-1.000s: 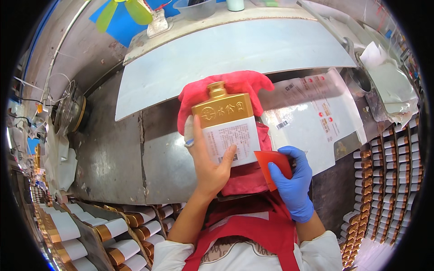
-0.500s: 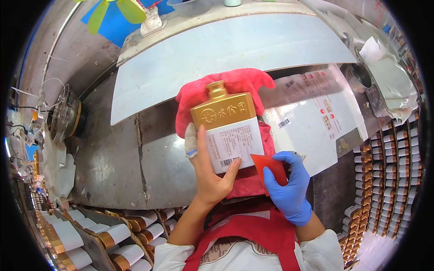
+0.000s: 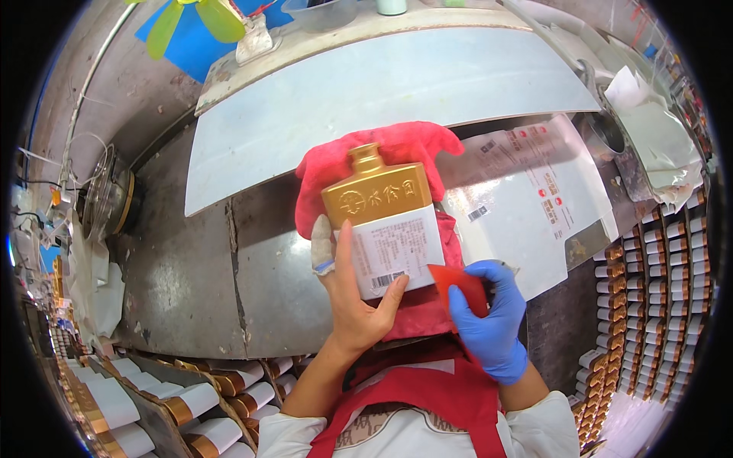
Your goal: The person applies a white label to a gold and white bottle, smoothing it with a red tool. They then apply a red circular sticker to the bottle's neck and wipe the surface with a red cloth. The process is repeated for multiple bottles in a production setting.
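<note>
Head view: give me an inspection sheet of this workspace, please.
Surface: stained grey metal-looking bench, pale flat board across its far side.
Job's things: flat rectangular gold-and-white bottle on crumpled red cloth; thin red-orange sheet at the bottle's lower right, contact unclear.
Clutter: printed translucent sheet right of the cloth; crumpled white sheeting upper right.
Hands: left hand, mostly bare, holds the bottle's lower left; blue-gloved right hand grips the red-orange sheet.
Cables: white cable or pipe down the left wall.
Surroundings: rows of gold-and-white bottles lower left and right; green-bladed fan upper left.
</note>
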